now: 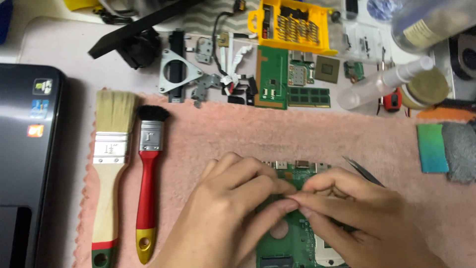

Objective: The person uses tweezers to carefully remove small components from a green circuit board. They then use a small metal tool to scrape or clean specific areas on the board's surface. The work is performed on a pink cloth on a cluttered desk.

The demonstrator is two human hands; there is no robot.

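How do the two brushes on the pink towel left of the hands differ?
The wooden-handled brush is wider, with pale bristles and a bare wood handle tipped red and green. The red-handled brush is narrower, with black bristles and a red handle ending in yellow. The wooden one lies further left, at the edge of the pink towel. Both lie flat, side by side, bristles away from the person, with metal ferrules and untouched by either hand.

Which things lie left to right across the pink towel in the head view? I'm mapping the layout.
Wide brush → red brush → left hand → right hand → teal pad → grey pad.
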